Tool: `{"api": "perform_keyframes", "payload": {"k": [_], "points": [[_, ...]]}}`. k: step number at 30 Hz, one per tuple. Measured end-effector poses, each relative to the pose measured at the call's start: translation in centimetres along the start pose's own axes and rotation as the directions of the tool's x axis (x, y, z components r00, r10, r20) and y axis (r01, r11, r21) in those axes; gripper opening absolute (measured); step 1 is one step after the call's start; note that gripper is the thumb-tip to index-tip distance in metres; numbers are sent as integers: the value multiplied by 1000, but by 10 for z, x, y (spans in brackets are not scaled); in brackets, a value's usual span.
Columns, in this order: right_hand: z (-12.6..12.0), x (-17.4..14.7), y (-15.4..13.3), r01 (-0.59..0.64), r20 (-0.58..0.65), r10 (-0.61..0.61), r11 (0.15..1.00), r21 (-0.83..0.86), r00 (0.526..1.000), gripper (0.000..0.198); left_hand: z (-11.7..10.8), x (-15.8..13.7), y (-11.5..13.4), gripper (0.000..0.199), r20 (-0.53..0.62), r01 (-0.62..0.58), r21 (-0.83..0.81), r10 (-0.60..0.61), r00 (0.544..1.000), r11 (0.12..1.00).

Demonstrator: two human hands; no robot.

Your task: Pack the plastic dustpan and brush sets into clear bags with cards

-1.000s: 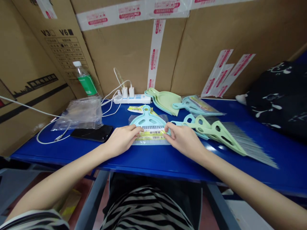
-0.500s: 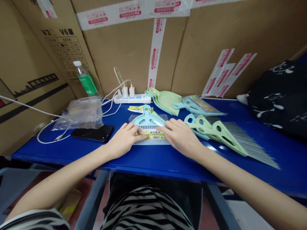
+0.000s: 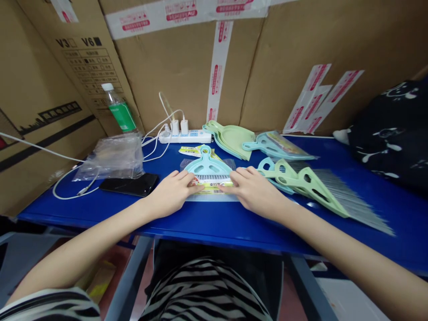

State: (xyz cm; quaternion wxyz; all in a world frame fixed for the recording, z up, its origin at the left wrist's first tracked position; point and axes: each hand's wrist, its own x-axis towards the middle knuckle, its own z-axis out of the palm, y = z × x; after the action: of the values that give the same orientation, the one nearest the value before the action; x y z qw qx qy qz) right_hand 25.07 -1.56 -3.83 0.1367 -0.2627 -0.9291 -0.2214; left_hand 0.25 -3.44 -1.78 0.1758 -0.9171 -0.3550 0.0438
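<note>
A light blue hand brush [image 3: 207, 168] lies in front of me, handle pointing away, with grey bristles toward me. Across its bristle end is a yellow and white label card [image 3: 214, 189], partly covered by my fingers. My left hand [image 3: 172, 192] is closed at the card's left end, its thumb lying along the card. At the right end, my right hand [image 3: 256, 191] is closed too, fingers curled and a fingertip pressed on the card. Clear plastic [image 3: 187, 164] shows around the brush; how far it encloses the brush is hard to tell.
Green and blue dustpans [image 3: 236, 139], a bagged blue set [image 3: 279, 146] and loose brushes [image 3: 310, 189] lie to the right. Leftward are a black phone [image 3: 130, 184], clear bags [image 3: 115, 156], a bottle [image 3: 121, 115] and a power strip [image 3: 195, 136]. Cardboard [image 3: 174, 67] stands behind.
My right hand's fingers have curled in more, and its fingertip has moved slightly lower on the label card. My left hand stays nearly in place. The brush has not visibly moved.
</note>
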Motion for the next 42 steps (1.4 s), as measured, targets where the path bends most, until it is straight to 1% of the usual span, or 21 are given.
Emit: {"api": "perform_keyframes", "payload": {"k": [4, 10, 14, 16, 18, 21, 24, 28, 32, 34, 36, 39, 42], "points": [[-7, -10, 4, -47, 9, 47, 998, 33, 999, 32, 0, -7, -2, 43, -31, 33, 37, -32, 999, 999], [-11, -19, 3, -120, -38, 126, 986, 117, 991, 38, 1, -23, -12, 48, -103, 65, 61, -58, 993, 996], [-10, -21, 3, -132, -73, 143, 980, 147, 987, 35, 2, -31, -17, 47, -155, 91, 69, -80, 985, 993], [-9, -22, 3, -126, -86, 142, 978, 164, 986, 34, 4, -31, -15, 43, -181, 97, 67, -83, 980, 993], [-8, -23, 5, -123, -91, 144, 972, 201, 985, 34, 6, -28, -12, 36, -228, 81, 77, -62, 972, 994], [-7, -24, 6, -126, -105, 160, 953, 276, 982, 35, 12, -22, -7, 27, -331, 14, 123, 28, 943, 992], [-6, -24, 5, -116, -121, 157, 948, 297, 980, 34, 16, -19, -4, 24, -377, -12, 134, 62, 924, 991], [-7, -23, 4, -99, -132, 135, 964, 245, 982, 35, 17, -21, -4, 23, -355, 3, 115, 39, 934, 993], [-9, -19, 4, -87, -136, 114, 978, 189, 984, 33, 14, -21, -3, 22, -342, 4, 126, 40, 939, 992], [-11, -14, 2, -71, -134, 93, 984, 163, 987, 33, 12, -19, -1, 23, -329, -19, 113, 56, 943, 993], [-12, -5, -2, -37, -124, 56, 988, 151, 991, 33, 10, -15, 2, 25, -304, -75, 76, 95, 948, 994], [-12, 10, -9, 22, -65, -13, 988, 152, 998, 33, 7, -7, 6, 28, -260, -162, 8, 158, 952, 987], [-7, 21, -14, 39, 7, -40, 986, 160, 999, 30, 6, -1, 8, 30, -214, -164, -57, 149, 965, 985]]}}
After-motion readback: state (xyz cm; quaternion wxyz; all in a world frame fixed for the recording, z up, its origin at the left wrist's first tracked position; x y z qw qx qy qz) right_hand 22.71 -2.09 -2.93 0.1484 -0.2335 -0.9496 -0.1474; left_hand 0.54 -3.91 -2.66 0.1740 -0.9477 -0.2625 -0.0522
